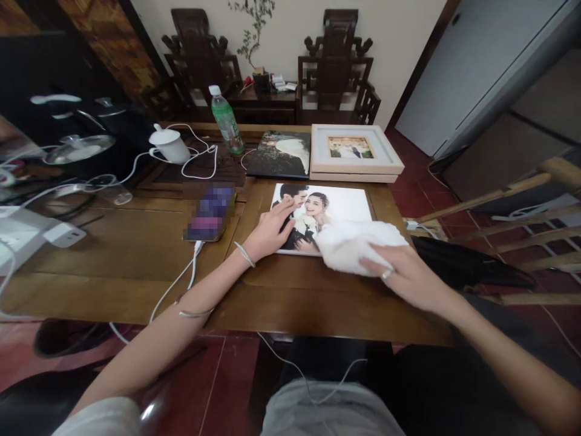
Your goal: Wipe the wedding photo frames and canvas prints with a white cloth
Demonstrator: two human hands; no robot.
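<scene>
A photo album [349, 203] with a picture of a couple on its white cover lies flat on the wooden table. My left hand [273, 229] rests on the album's left side, fingers stretched out and holding nothing. In my right hand [397, 269] is a bunched white cloth [358, 242], gripped at its near right side. The cloth covers the album's lower right corner. Some fingers of my right hand are hidden by the cloth.
Behind the album lie a dark photo book [281, 154] and a cream box [356, 169] with a framed photo. A green bottle [227, 124], white lidded cup [170, 145], plugged-in phone [211, 212] and white cables occupy the left. Wooden chair rails [499, 197] stand at right.
</scene>
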